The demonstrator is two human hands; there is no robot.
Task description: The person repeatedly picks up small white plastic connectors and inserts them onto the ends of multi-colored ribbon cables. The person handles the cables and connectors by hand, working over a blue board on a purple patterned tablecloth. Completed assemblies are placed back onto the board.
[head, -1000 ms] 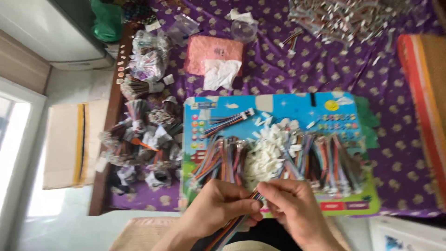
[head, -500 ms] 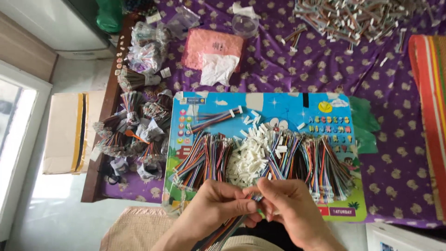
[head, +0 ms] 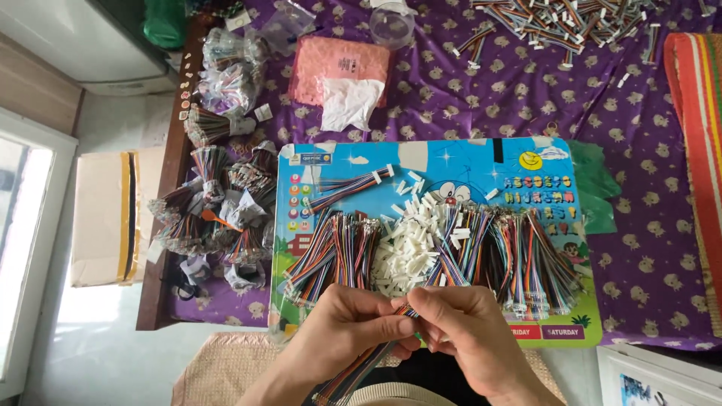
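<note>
The purple patterned cloth [head: 647,248] covers the table beyond my hands, and on it, directly ahead of them, lies the blue picture board [head: 466,162] that serves as my work surface. Beyond my left hand [head: 342,331] a fanned bundle of multicoloured wires [head: 331,252] rests on the board; beyond my right hand [head: 470,334] a larger bundle [head: 519,256] lies the same way. Between these two, just ahead of my fingertips, sits the heap of small white connector housings [head: 410,252]. A single finished lead [head: 350,188] lies farther out. Both hands meet at the near edge of the board, each pinching the ribbon of coloured wires [head: 361,368] that trails down toward my lap, left fingers curled round its upper part, right fingers closed at its tip. I judge the step in hand to be seating this ribbon's end in a housing; whether one is already on is hidden by my fingers. The next move calls for steady alignment and a straight, firm push.
</note>
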